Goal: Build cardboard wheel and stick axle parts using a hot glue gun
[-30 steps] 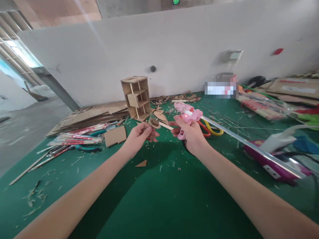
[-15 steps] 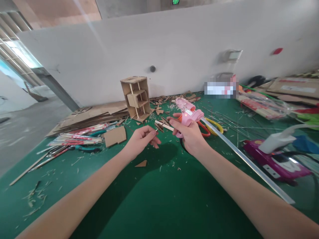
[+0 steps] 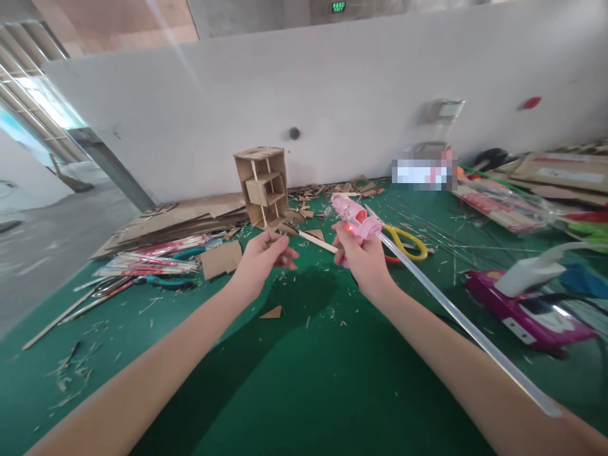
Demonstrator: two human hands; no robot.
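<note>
Cardboard frame's [image 3: 257, 192] built beyond our half-curled left hand [image 3: 266, 256] (grip unclear), stick's [image 3: 318, 241] still separate, in our right hand [image 3: 363, 258] with the glue gun [image 3: 351, 209].

Left of your left hand [image 3: 266, 263], you have a teal-handled tool [image 3: 168, 282]; right of your right hand [image 3: 365, 263], a purple power strip [image 3: 546, 328] with a white plug [image 3: 525, 277].
</note>
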